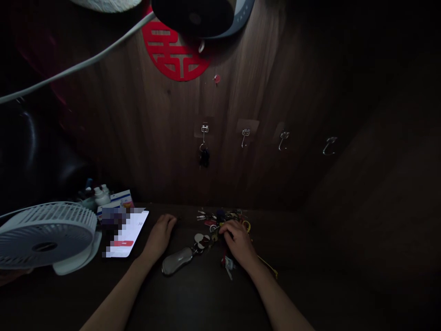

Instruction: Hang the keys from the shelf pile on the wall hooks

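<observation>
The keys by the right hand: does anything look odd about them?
A bit untidy: the keys are strewn in a jumble around the right hand, whereas another bunch hangs from a hook. Nothing looks spilled or damaged, though it's dim.

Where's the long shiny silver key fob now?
In the head view, the long shiny silver key fob lies low, just left of centre, on the dark tabletop, between the bare left forearm and bare right forearm.

Bare left hand (161,234), bare right hand (238,241), bare forearms (126,280) slimmer at the wrists (147,259)
</observation>
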Demonstrator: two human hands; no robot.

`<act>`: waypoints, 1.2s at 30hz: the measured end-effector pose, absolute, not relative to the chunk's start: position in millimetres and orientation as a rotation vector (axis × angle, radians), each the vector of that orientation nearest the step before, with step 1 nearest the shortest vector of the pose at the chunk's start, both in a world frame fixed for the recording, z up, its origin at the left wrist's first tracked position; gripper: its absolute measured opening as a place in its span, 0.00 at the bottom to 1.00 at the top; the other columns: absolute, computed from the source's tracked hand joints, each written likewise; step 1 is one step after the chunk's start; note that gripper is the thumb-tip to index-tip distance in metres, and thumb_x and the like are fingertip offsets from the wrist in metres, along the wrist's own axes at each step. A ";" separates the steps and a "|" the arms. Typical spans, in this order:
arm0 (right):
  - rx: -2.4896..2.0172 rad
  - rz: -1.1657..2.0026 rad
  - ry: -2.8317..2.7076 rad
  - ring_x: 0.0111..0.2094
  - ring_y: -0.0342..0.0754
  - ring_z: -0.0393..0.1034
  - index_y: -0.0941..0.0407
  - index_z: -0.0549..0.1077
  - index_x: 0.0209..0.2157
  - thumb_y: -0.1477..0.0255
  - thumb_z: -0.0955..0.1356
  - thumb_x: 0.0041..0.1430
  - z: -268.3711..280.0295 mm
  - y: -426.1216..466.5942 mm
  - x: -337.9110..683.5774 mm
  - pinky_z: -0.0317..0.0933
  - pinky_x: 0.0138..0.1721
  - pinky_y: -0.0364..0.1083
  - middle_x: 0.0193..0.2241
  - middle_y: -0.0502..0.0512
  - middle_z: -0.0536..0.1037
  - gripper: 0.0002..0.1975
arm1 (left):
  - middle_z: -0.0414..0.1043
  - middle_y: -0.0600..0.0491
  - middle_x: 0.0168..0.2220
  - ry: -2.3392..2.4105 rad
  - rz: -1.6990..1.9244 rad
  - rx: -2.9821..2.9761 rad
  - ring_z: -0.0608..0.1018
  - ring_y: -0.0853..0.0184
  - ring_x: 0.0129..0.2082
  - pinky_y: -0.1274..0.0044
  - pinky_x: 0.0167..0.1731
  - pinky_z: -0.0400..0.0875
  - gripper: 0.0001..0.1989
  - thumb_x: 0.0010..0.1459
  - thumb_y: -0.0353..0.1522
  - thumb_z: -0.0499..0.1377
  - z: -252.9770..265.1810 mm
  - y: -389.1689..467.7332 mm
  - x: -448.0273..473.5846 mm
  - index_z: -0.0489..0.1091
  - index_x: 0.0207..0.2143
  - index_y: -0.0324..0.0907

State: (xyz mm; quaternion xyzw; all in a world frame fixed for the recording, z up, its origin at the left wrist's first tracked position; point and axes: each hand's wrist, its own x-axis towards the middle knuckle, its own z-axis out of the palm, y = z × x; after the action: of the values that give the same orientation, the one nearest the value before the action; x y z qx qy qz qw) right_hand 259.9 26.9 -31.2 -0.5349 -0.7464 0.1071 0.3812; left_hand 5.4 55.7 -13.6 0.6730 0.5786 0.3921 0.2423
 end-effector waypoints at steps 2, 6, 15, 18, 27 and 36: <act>-1.368 0.268 -1.917 0.39 0.49 0.66 0.54 0.71 0.27 0.82 0.60 0.53 -29.6 25.2 257.0 0.55 0.43 0.50 0.32 0.52 0.73 0.12 | 0.70 0.54 0.27 1.513 1.128 1.719 0.74 0.61 0.32 0.71 0.36 0.67 0.12 0.57 0.39 0.49 -8.8 56.5 10.4 0.66 0.27 0.45; -1.361 0.277 -1.933 0.39 0.49 0.66 0.54 0.71 0.28 0.83 0.60 0.54 -27.0 21.4 250.8 0.55 0.43 0.49 0.32 0.52 0.74 0.13 | 0.69 0.57 0.22 1.342 1.190 1.477 0.73 0.65 0.27 0.76 0.27 0.67 0.16 0.54 0.45 0.52 3.3 56.9 24.2 0.68 0.25 0.43; -1.299 0.307 -1.857 0.42 0.49 0.68 0.52 0.71 0.38 0.74 0.61 0.60 -19.7 15.5 240.4 0.57 0.45 0.49 0.37 0.52 0.76 0.09 | 0.74 0.55 0.25 0.980 1.264 1.017 0.76 0.68 0.25 0.76 0.28 0.70 0.18 0.47 0.47 0.59 3.4 48.7 73.5 0.69 0.29 0.42; -1.238 0.386 -1.840 0.44 0.48 0.68 0.52 0.70 0.42 0.71 0.61 0.61 -17.5 11.3 235.3 0.58 0.46 0.48 0.41 0.52 0.76 0.09 | 0.75 0.54 0.25 0.907 1.267 0.949 0.77 0.66 0.28 0.75 0.31 0.71 0.18 0.45 0.48 0.61 -0.4 44.6 87.3 0.70 0.29 0.42; -1.187 0.539 -1.528 0.42 0.48 0.69 0.53 0.68 0.46 0.66 0.62 0.60 -21.6 16.2 231.4 0.62 0.45 0.47 0.40 0.54 0.74 0.14 | 0.74 0.55 0.23 0.822 1.102 0.954 0.74 0.69 0.25 0.79 0.29 0.68 0.13 0.48 0.42 0.63 -3.4 33.0 93.7 0.74 0.26 0.40; -1.034 0.766 -1.390 0.31 0.44 0.66 0.54 0.70 0.29 0.65 0.66 0.57 -13.5 15.2 231.4 0.62 0.33 0.42 0.29 0.49 0.70 0.08 | 0.75 0.52 0.25 0.750 0.896 0.990 0.76 0.67 0.25 0.76 0.28 0.69 0.18 0.50 0.45 0.61 1.2 22.8 94.5 0.73 0.31 0.38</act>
State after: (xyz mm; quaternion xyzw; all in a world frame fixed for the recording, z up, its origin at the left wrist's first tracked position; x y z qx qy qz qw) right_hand 231.4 15.2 -13.5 -0.4430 -0.5958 0.3282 0.5840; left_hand 94.5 22.8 1.2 0.4481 0.3392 0.4055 0.7209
